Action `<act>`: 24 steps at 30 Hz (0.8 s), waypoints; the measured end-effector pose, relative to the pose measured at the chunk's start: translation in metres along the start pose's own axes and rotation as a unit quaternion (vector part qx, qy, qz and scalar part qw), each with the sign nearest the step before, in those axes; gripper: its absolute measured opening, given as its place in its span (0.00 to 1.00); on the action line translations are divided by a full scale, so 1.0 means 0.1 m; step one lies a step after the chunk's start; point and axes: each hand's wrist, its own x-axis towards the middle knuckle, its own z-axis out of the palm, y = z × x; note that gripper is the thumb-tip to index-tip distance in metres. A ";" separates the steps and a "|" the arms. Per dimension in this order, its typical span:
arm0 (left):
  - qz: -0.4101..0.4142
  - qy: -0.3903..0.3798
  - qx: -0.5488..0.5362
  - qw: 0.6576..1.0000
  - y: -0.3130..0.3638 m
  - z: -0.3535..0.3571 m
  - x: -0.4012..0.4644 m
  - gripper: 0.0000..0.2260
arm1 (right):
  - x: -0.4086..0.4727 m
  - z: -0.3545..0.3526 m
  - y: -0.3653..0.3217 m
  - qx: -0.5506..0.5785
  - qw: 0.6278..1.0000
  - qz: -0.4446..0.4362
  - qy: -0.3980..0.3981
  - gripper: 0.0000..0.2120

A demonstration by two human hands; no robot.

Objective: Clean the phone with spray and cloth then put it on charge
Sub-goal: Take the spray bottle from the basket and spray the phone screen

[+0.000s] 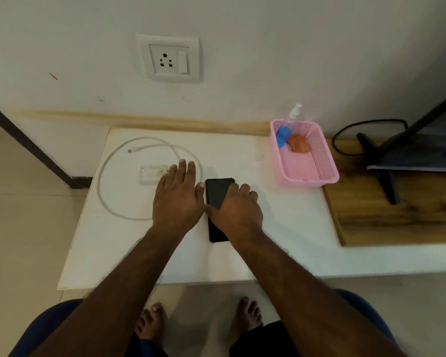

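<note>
Bare feet (pixel 198 320) on the tiled floor, nearest the camera, below two forearms reaching out over the white counter (pixel 281 228). Right hand (pixel 238 210) lies on top of the black phone (pixel 216 194), which rests flat on the counter near its middle; fingers curled over the phone's right edge, thumb at its left edge, so its grip looks pressed onto the phone from both sides. Left hand (pixel 177 197) just beside the phone's left side, palm down, fingers spread and flat, holding nothing. White charger block (pixel 152 173) at the left fingertips, its white cable (pixel 108 176) looped wide on the counter. Pink basket (pixel 325 176) at the counter's right end holds a spray bottle (pixel 292 117), a blue item, an orange cloth (pixel 299 145). Wall socket (pixel 169 59) above.
</note>
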 end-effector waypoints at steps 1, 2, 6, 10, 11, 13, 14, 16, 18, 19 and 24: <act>0.002 0.002 -0.003 1.000 0.00 0.00 0.00 0.26 | 0.04 -0.06 0.02 0.000 1.000 -0.005 0.007 0.39; 0.002 0.004 -0.006 1.000 -0.01 0.00 0.00 0.26 | 0.09 -0.14 0.05 0.003 1.000 -0.012 0.019 0.37; 0.005 0.014 -0.011 1.000 0.02 0.00 -0.01 0.26 | 0.46 -0.61 0.21 0.039 0.993 -0.043 0.099 0.26; 0.021 0.017 -0.004 1.000 0.08 -0.01 -0.03 0.29 | 0.97 -1.11 0.48 0.087 0.979 0.004 0.187 0.18; 0.022 0.016 -0.003 1.000 0.09 -0.01 -0.02 0.30 | 1.10 -1.19 0.56 0.117 0.975 0.033 0.188 0.17; 0.022 0.015 -0.005 1.000 0.11 -0.01 -0.02 0.32 | 1.35 -1.28 0.73 0.179 0.963 0.087 0.184 0.18; 0.021 0.013 -0.006 1.000 0.12 -0.01 -0.01 0.33 | 1.46 -1.29 0.80 0.192 0.960 0.101 0.179 0.19; 0.019 0.009 -0.008 1.000 0.13 0.00 0.00 0.34 | 1.62 -1.27 0.93 0.197 0.961 0.117 0.154 0.22; 0.016 0.006 -0.010 1.000 0.13 0.03 0.01 0.35 | 1.75 -1.21 1.02 0.200 0.963 0.130 0.128 0.24; 0.016 0.006 -0.011 1.000 0.13 0.04 0.02 0.35 | 1.81 -1.16 1.05 0.202 0.964 0.131 0.113 0.25; 0.013 0.013 -0.012 1.000 0.15 0.06 0.03 0.34 | 1.98 -0.94 1.12 0.218 0.968 0.100 0.077 0.22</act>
